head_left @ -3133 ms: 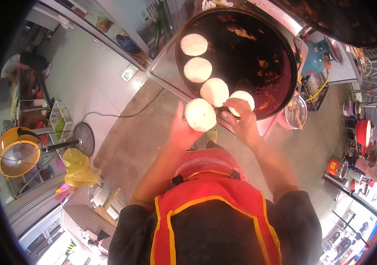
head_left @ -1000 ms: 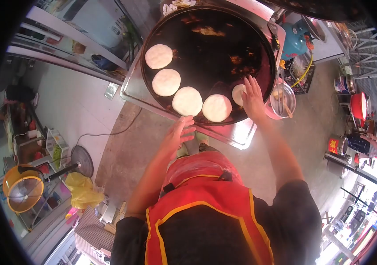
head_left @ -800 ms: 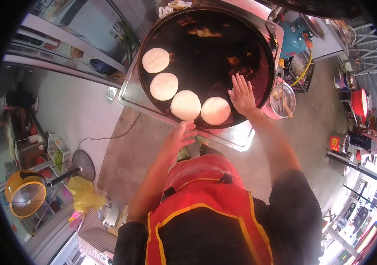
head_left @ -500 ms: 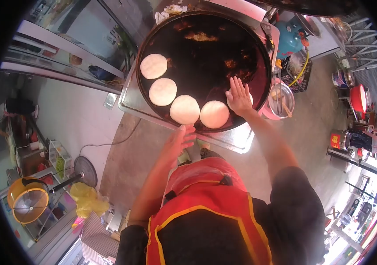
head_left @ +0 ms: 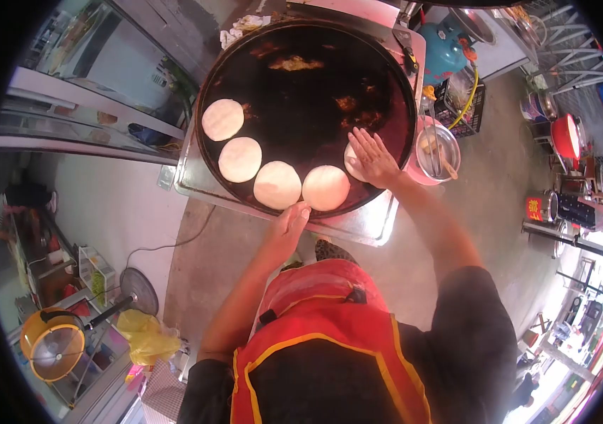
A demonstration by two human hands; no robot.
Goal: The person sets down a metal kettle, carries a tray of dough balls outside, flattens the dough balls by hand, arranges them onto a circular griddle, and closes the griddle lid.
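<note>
Several round, pale flatbreads lie along the near and left edge of a large black griddle pan [head_left: 301,106]. My right hand [head_left: 375,161] rests flat, palm down, on the rightmost flatbread [head_left: 351,161] and hides much of it. Its fingers are stretched out. My left hand [head_left: 291,220] is at the near rim, just below the gap between two flatbreads, the near-middle one [head_left: 277,186] and the one to its right [head_left: 325,188]. Those fingers are extended and hold nothing visible. Farther left lie two more flatbreads, a lower one [head_left: 240,159] and an upper one [head_left: 222,120].
A metal-edged stand [head_left: 192,182] carries the pan. To the right are a pink bucket with a bowl and utensils [head_left: 434,152], a blue-green gas cylinder [head_left: 444,55] and a black crate [head_left: 467,116]. A yellow fan [head_left: 53,343] stands at lower left.
The view has shifted, so the pan appears farther left. Relative to the flatbreads, my right hand has slid rightward across the rightmost one. My left hand has moved right along the rim.
</note>
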